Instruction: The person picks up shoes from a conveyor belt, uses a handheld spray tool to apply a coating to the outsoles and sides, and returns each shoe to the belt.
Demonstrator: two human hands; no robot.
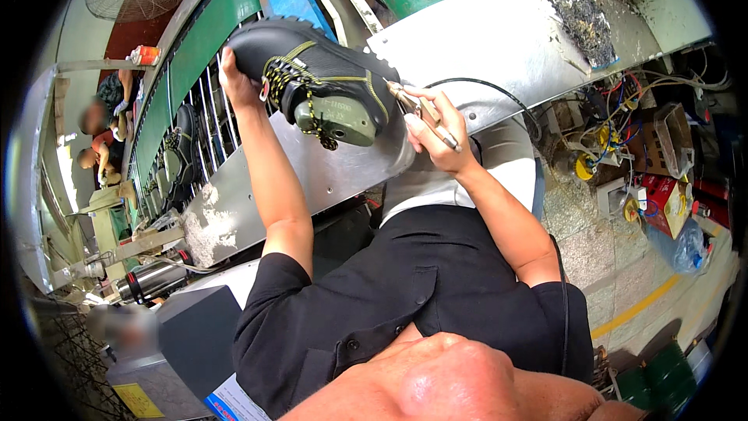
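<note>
1. Black leather, yellow stitching and yellow-black laces: a boot (pixel 315 78) lies on its side on the grey metal shelf (pixel 499 47), at about 11 o'clock from the picture's centre.
2. The left hand (pixel 234 78), at 9 o'clock of the boot, has its fingers closed around the boot's toe end.
3. The right hand (pixel 432 129), at 3 o'clock of the boot, pinches a pen-like corded tool (pixel 417 109), tip at the heel.
4. More boots (pixel 175 160) sit on the rack at 9 o'clock.

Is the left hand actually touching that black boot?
Touching. The head view shows the left hand pressed against the toe end of the black boot, fingers wrapped on it with no gap, steadying it on the metal ledge.
</note>
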